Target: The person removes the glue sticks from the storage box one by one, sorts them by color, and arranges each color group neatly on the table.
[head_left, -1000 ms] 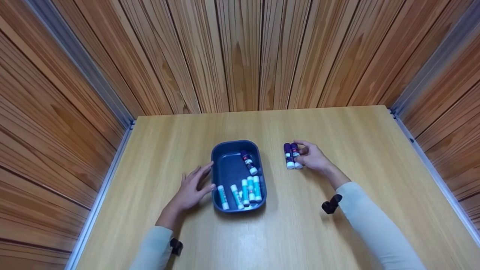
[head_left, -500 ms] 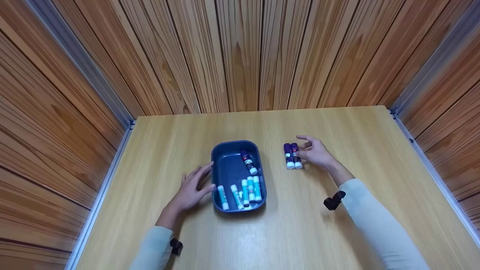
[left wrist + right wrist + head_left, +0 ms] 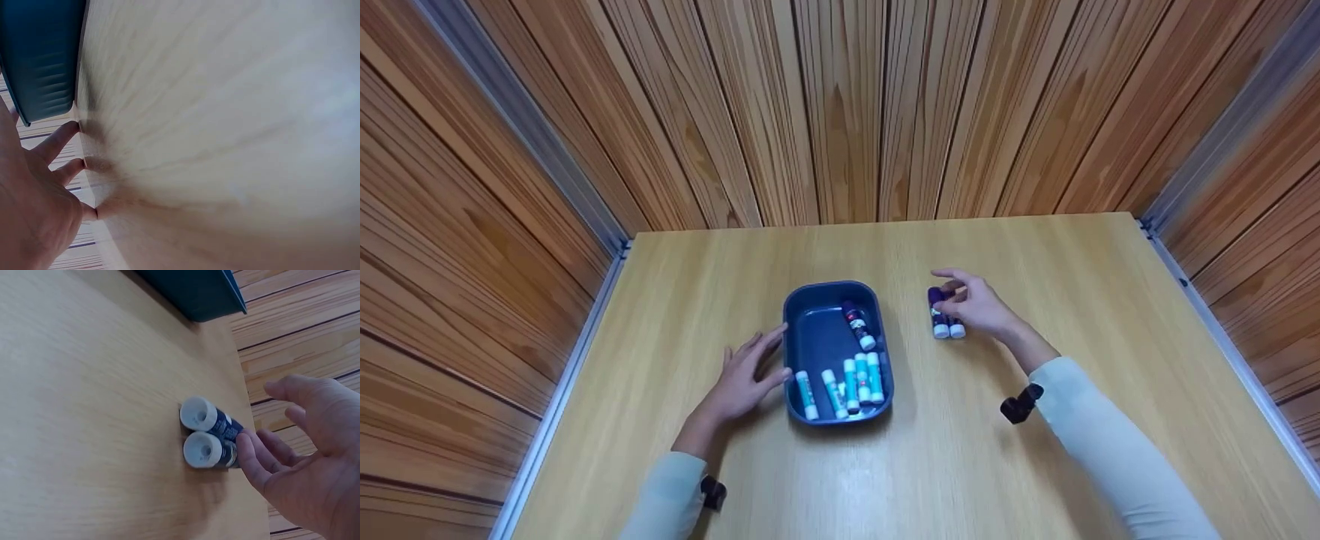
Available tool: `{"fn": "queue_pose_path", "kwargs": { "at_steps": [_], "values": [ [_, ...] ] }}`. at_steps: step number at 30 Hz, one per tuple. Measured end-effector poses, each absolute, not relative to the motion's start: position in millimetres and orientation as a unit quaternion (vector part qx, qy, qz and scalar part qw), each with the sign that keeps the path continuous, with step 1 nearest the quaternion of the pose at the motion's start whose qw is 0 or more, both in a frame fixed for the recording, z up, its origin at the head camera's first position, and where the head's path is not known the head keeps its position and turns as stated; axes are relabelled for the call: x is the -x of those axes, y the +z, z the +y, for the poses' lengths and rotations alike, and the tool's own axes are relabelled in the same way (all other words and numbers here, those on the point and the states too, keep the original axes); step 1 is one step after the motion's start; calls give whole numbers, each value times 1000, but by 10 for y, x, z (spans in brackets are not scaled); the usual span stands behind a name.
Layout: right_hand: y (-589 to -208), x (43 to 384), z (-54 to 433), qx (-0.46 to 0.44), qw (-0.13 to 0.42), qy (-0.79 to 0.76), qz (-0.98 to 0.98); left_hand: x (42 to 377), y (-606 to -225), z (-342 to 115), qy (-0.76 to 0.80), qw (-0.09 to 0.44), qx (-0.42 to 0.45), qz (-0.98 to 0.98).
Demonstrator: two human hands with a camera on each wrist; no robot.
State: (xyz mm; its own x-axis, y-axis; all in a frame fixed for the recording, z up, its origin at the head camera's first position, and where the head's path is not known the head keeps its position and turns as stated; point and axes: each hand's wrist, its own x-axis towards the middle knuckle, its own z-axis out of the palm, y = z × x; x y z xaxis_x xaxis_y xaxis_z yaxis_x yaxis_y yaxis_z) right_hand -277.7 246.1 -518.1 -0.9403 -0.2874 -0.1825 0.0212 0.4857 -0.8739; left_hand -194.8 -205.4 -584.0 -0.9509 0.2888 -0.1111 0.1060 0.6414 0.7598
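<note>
Two purple glue sticks with white ends lie side by side on the table, the left one (image 3: 940, 324) and the right one (image 3: 957, 330). Over them hovers my right hand (image 3: 988, 309), hiding part of the right stick in the head view. In the right wrist view its fingers (image 3: 298, 389) are spread and a fingertip is right at the sticks' dark bodies. My left hand (image 3: 741, 381) rests at the left side of a dark blue tray (image 3: 814, 341), fingertips and thumb at its rim, fingers spread. Inside lie a purple glue stick (image 3: 857, 325) and several teal-and-white glue sticks (image 3: 851, 384).
The light wooden table (image 3: 960, 465) runs back to a wood-plank wall (image 3: 847, 112). Metal rails (image 3: 1222, 337) edge it on both sides. The tray stands left of the two purple sticks, with bare tabletop between.
My right hand has lifted off the right purple stick, shifted right, then come back left over the pair. The left hand and the tray have stayed in place.
</note>
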Motion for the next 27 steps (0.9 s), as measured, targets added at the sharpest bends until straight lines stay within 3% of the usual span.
{"fn": "queue_pose_path", "kwargs": {
  "at_steps": [27],
  "values": [
    [-4901, 2699, 1483, 177, 167, -512, 824, 1953, -5843, -2059, 410, 111, -114, 898]
  ]
}}
